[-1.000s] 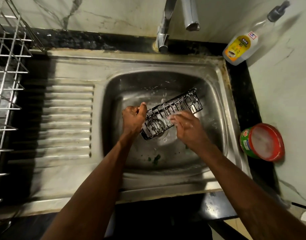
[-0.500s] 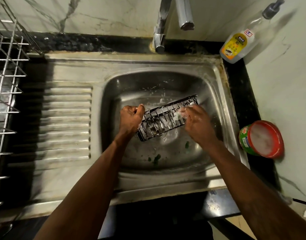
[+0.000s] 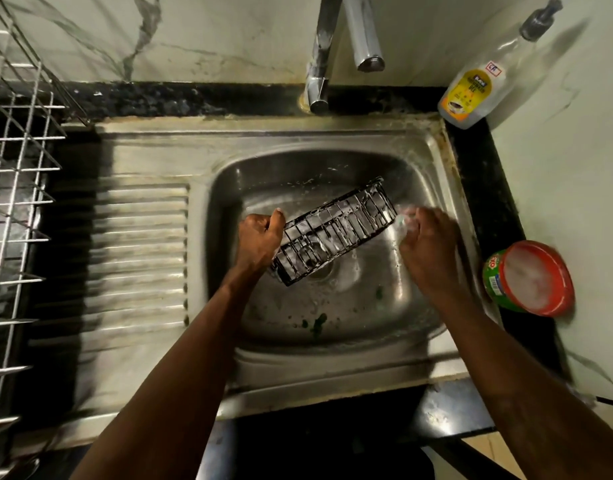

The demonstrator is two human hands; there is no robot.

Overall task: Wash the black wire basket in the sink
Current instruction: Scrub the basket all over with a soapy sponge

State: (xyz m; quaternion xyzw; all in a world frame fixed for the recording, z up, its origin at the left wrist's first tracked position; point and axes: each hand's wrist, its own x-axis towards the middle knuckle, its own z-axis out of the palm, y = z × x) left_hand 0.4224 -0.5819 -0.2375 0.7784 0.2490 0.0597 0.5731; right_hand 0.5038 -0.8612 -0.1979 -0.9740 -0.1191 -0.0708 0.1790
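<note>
The left hand (image 3: 260, 242) gripped one end of the black wire basket (image 3: 336, 233), tilted over the sink (image 3: 332, 372); the right hand (image 3: 428, 251) (blurred, grip unclear) lay beside the other. Suds might make it slip.

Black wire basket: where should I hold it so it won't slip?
Take the short left end, from the left, where the left hand has its grip. The black wire basket is long, tilted and foamy, so fingers hooked round the end wires likely hold best, leaving the long side free.
</note>
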